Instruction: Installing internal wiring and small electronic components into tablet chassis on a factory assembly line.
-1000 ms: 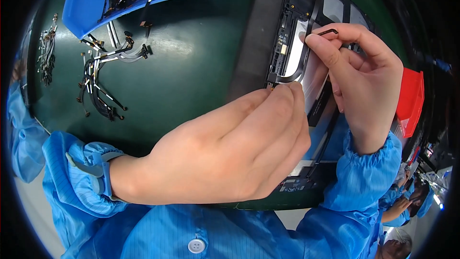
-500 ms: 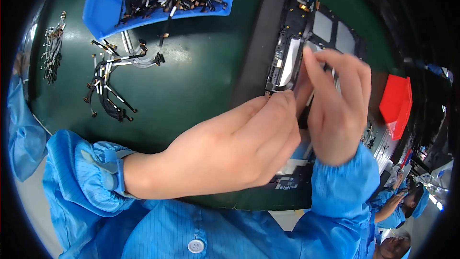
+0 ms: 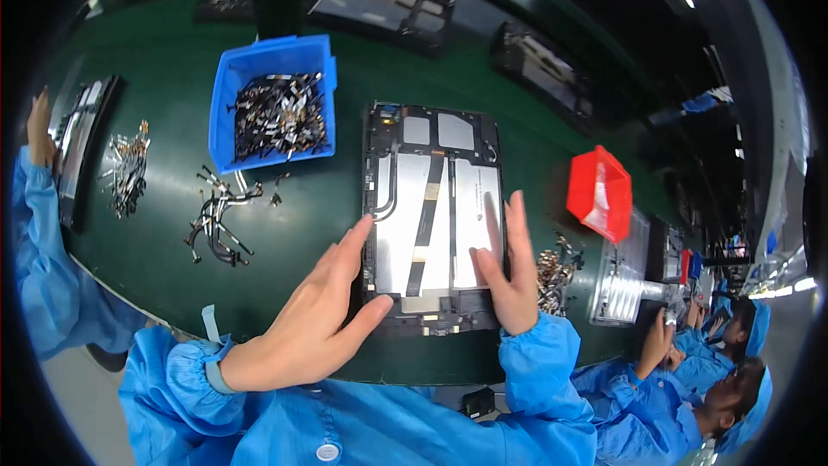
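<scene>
Both hands have come apart since half a second ago: then they were bunched together over the upper part of the opened tablet (image 3: pixel 434 216), now they sit at its near end, one on each side. Our left hand (image 3: pixel 315 315) is open, fingers straight, its fingertips touching the tablet's left edge and its thumb against the near-left corner; it grips nothing. Our right hand (image 3: pixel 507 267) lies flat and open on the near-right part of the tablet, fingers pointing away from us, holding nothing.

The tablet lies on the green counter (image 3: pixel 172 103) directly ahead of and between the hands, its long axis running away from us. Both hands touch it, so neither is nearer.

Blue bin (image 3: pixel 274 102), rectangular and full of small dark parts, sits beyond and left of the left hand. Loose black cable pieces (image 3: pixel 220 216) lie to the left of that hand. Red bin (image 3: pixel 599 192), tilted, sits beyond and right of the right hand, with a heap of small parts (image 3: pixel 552 272) just beside that hand. No labels legible to us.
</scene>
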Available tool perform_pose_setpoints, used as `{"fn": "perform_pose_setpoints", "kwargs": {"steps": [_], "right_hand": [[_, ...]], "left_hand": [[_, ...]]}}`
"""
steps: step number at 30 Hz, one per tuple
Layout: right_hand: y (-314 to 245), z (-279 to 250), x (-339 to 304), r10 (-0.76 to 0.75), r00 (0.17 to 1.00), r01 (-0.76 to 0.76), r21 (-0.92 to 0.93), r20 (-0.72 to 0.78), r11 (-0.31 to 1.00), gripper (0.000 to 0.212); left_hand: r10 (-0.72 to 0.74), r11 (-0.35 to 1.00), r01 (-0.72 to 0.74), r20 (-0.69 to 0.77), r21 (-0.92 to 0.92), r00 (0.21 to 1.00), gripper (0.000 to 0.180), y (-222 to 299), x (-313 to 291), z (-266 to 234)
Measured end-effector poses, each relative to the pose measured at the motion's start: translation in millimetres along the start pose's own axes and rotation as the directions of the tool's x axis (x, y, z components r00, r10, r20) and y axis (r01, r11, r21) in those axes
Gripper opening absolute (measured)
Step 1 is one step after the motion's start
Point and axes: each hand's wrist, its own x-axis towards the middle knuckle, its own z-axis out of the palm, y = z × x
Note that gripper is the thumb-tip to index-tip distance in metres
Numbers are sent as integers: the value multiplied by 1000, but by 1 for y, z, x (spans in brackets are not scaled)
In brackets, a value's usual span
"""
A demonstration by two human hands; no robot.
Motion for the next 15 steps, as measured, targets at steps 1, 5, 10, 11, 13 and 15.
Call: {"fn": "perform_pose_setpoints", "kwargs": {"steps": [1, 5, 10, 11, 13, 15], "right_hand": [[6, -13, 3, -6, 999, 21, 273, -54, 962, 70], [-38, -92, 26, -50, 977, 119, 334, -209, 935, 71], [-3, -258, 104, 6, 890, 106, 219, -457, 970, 70], [11, -280, 127, 35, 854, 72, 185, -519, 980, 70], [81, -359, 164, -52, 834, 131, 105, -549, 986, 69], [149, -412, 192, 25, 844, -15, 23, -536, 1000, 70]], "left_hand": [[9, 989, -11, -17, -150, 1000, 69, 10, 3, -1], [128, 992, -128, 200, -12, 971, 68, 64, 51, -29], [127, 885, -152, 85, 439, 988, 47, 46, 177, -75], [240, 804, -189, -16, 564, 971, 43, 18, 198, -92], [127, 679, 68, -208, 731, 970, 34, -8, 231, -124], [159, 624, 168, -334, 763, 929, 35, -59, 259, -145]]}}
